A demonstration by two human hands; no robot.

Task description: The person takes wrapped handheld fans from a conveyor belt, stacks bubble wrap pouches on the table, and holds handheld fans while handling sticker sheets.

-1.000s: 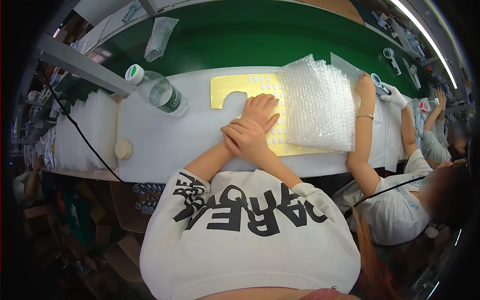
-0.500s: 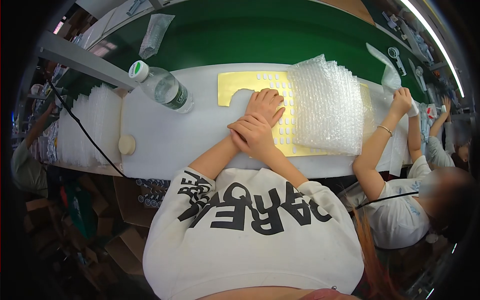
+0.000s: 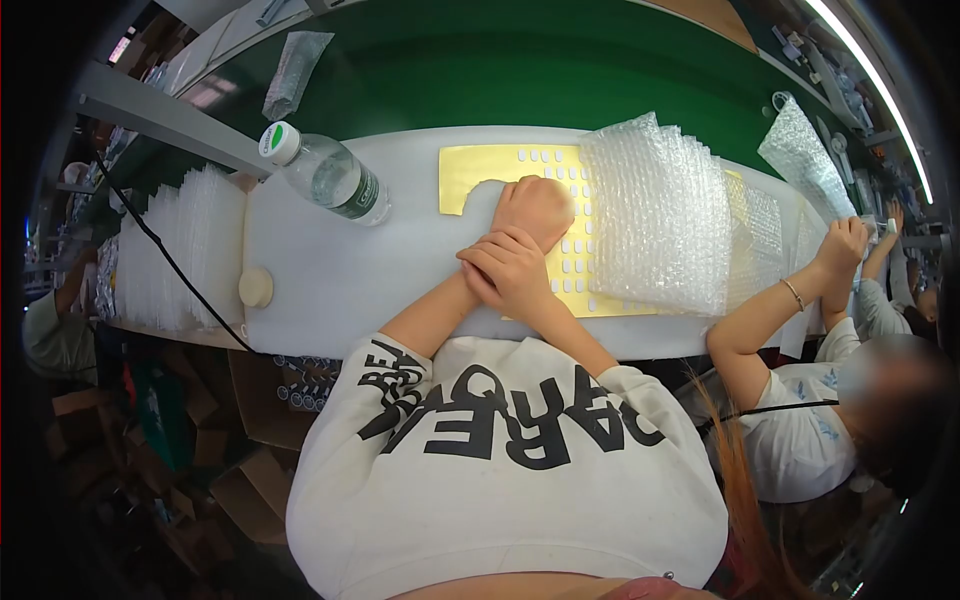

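My left hand (image 3: pixel 538 212) rests over a yellow sheet (image 3: pixel 463 170) bearing rows of small white stickers. Its fingers are curled in, with a blur at their tips, and no object shows in it. Across my left wrist lies my right hand (image 3: pixel 506 266), its fingers wrapped round the wrist. Just right of my hands, a stack of bubble wrap bags (image 3: pixel 655 220) covers part of the yellow sheet. A clear water bottle (image 3: pixel 340 180) with a white and green cap lies on the white mat (image 3: pixel 350 270) to the left.
A round beige disc (image 3: pixel 256 287) sits at the mat's left, beside stacked bubble bags (image 3: pixel 190 260). One wrapped item (image 3: pixel 297 75) lies on the green surface (image 3: pixel 450 70). At the right, a co-worker's hands (image 3: pixel 846 240) hold a bubble bag (image 3: pixel 803 155). Open cartons stand below the table.
My left hand's fingers, spread before, are now curled in. My right hand remains on the left wrist. The co-worker's hands have moved right, and the bubble bag there is now raised and filled out.
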